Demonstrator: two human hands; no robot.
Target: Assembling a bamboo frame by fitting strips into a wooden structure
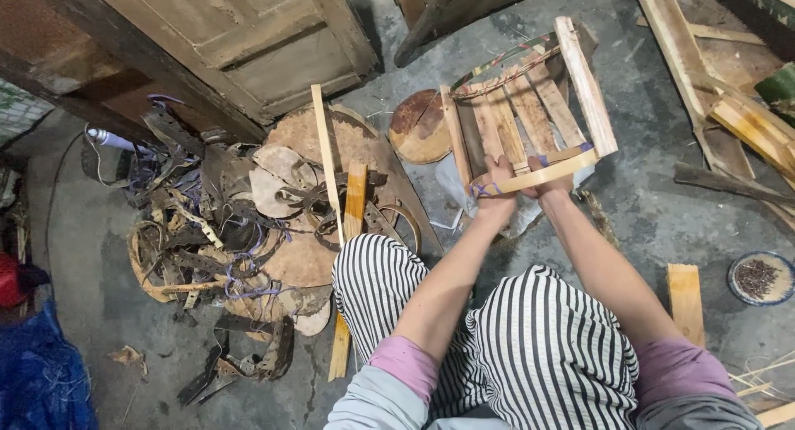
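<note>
2 hands, left hand (494, 181) and right hand (551, 180), gripping wooden frame (530, 115) above grey concrete floor (646, 215) beside scrap pile (248, 223).

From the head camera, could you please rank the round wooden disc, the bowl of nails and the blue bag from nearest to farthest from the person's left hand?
1. Round wooden disc: just left of the left hand, beside the slatted frame.
2. Bowl of nails: far right, on the floor.
3. Blue bag: bottom left corner, farthest.
</note>
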